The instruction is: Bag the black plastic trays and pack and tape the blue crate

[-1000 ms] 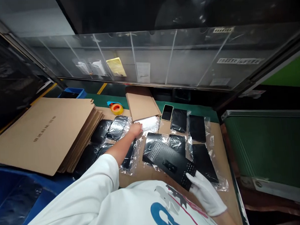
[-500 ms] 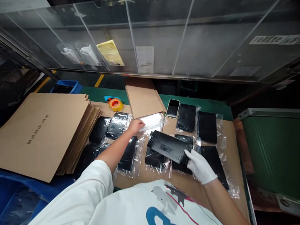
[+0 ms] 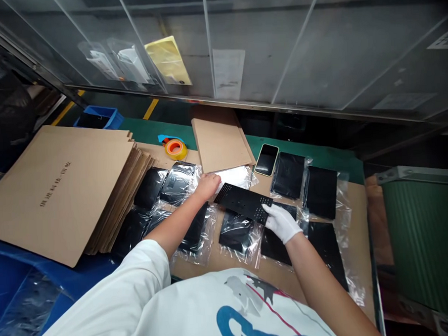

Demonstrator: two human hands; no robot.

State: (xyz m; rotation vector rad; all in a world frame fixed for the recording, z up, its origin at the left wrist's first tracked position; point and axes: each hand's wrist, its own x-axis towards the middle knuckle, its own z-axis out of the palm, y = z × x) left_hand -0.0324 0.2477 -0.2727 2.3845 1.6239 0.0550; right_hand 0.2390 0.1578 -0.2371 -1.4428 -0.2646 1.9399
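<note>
In my gloved right hand [image 3: 283, 222] is a flat black panel [image 3: 242, 203] with small holes near both ends, gripped at its right end. The panel's left end lies close to my bare left hand [image 3: 209, 185]. My left fingers are closed at the edge of a clear plastic bag [image 3: 235, 177], which lies partly behind the panel. Below the panel, a black piece in clear film [image 3: 236, 232] rests on the cardboard sheet [image 3: 206, 275]. Another bagged black piece [image 3: 178, 184] is just left of my left hand.
A tall stack of cardboard sheets [image 3: 54, 190] takes up the left side. Behind my hands are a tape roll [image 3: 176, 149], more cardboard [image 3: 220, 138] and a phone [image 3: 267, 159]. Several black pieces [image 3: 321, 191] lie at right. A clear partition [image 3: 263, 47] rises at the back.
My right hand has brought the black panel left and up, nearer to the plastic bag and my left hand. The panel now appears flatter-toned, without the earlier glare. The camera view has shifted slightly.
</note>
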